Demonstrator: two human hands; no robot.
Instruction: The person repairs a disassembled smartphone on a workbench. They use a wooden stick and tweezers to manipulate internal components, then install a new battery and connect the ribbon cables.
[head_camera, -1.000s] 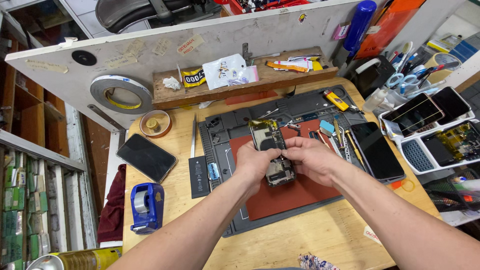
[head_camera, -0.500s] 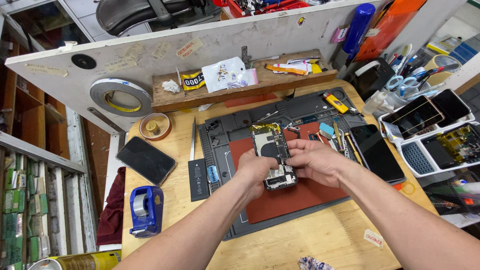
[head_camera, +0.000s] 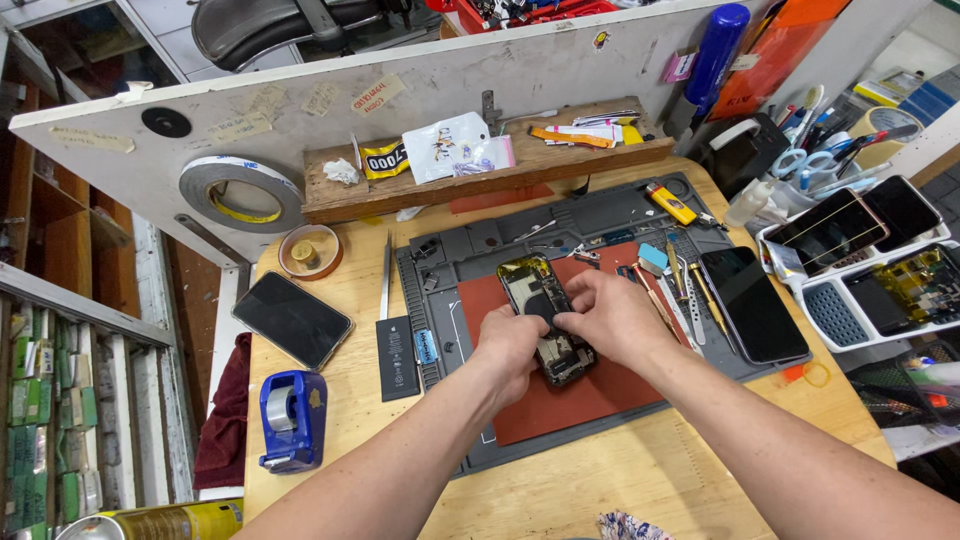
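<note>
Opened phone (head_camera: 545, 318): a slim rectangular shell with rounded corners, its back off, showing a dark round coil patch, metal shields and small glinting parts; it lies tilted on the red mat at the table's middle.
Left hand (head_camera: 510, 345): curled, fingertips pinching the phone's lower edge from seven o'clock.
Right hand (head_camera: 612, 312): curled, thumb and forefinger pressed onto the phone's middle from three o'clock, almost meeting the left fingers.
Red mat (head_camera: 590, 400): a flat, matte rubbery sheet, set inside a grey moulded work mat (head_camera: 470, 235) with ribbed edges and small square wells.
Table (head_camera: 620, 480): pale wood with visible grain and rounded corners.
Battery (head_camera: 397, 357): a thin black rectangle, at nine o'clock of the phone, just off the grey mat.
Dark phone (head_camera: 293, 319): glossy glass slab, further out at nine o'clock.
Tape dispenser (head_camera: 291, 419): blue shiny plastic, curved body, at eight o'clock.
Second phone (head_camera: 752, 303): long black glossy slab at three o'clock, beside thin metal tools (head_camera: 690, 290).
Tape roll (head_camera: 241, 193): wide grey ring leaning on the white board at ten o'clock.
Wooden shelf (head_camera: 560, 165): rough plank at twelve o'clock, holding crinkled packets.
</note>
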